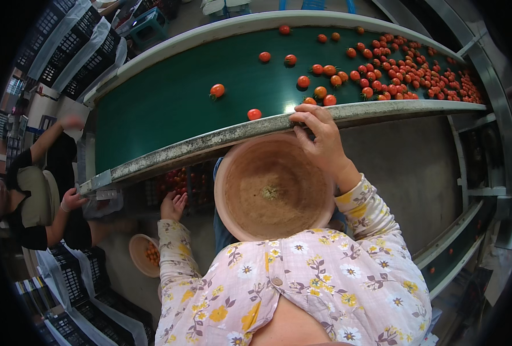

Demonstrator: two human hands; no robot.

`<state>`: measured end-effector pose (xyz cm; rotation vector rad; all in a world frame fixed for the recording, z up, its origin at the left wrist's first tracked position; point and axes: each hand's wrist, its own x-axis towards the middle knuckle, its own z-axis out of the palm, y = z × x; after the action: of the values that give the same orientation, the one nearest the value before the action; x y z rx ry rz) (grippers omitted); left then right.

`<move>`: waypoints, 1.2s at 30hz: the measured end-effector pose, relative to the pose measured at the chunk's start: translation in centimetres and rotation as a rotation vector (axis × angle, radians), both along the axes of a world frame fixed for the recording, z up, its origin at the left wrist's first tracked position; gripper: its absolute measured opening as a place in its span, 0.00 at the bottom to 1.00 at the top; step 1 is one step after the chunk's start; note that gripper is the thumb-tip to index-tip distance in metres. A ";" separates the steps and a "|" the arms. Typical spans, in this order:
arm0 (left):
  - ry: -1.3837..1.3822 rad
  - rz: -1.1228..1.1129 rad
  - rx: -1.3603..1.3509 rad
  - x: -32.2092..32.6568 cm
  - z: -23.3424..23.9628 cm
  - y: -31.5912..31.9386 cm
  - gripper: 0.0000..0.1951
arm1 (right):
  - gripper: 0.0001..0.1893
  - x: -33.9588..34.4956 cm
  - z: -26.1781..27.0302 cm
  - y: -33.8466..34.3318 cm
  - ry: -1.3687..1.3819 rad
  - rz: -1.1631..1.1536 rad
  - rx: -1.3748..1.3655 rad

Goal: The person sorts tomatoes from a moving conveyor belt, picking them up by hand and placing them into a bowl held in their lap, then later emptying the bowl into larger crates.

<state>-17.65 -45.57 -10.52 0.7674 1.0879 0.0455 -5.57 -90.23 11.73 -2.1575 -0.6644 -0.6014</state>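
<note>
My right hand (318,134) rests with bent fingers on the worn near rail (186,152) of a conveyor with a green belt (160,116). My left hand (174,206) is low at the left, its fingers apart and nothing in it. Between my hands sits a round pinkish-brown tub (277,190) with a little pale debris at its bottom. Small red and orange tomatoes (405,71) crowd the belt's right part. One red tomato (254,114) lies near the rail, and an orange-red tomato (217,91) lies farther left.
A person in dark clothes (39,190) is at the belt's left end. Black crates with pale liners (72,277) stand lower left and upper left. A smaller tub (137,255) holds orange tomatoes. Under the conveyor is a crate of dark red tomatoes (176,181). A lower belt (455,255) runs at the right.
</note>
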 end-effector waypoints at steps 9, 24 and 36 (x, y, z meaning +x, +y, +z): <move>-0.567 -1.026 0.206 3.4 19.4 -12.4 0.15 | 0.12 0.0 -0.4 -1.7 -0.039 0.020 0.007; -0.790 -1.144 1.004 19.9 27.0 -26.3 0.09 | 0.10 1.1 0.3 -5.9 0.008 0.023 0.104; -0.630 -1.221 1.452 23.3 23.5 -30.4 0.08 | 0.22 11.0 2.5 -19.8 0.470 -0.493 -0.442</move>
<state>5.64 -75.97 12.97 2.3971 -0.3405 0.0257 5.42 -110.01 14.27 -2.7729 0.0052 -0.1731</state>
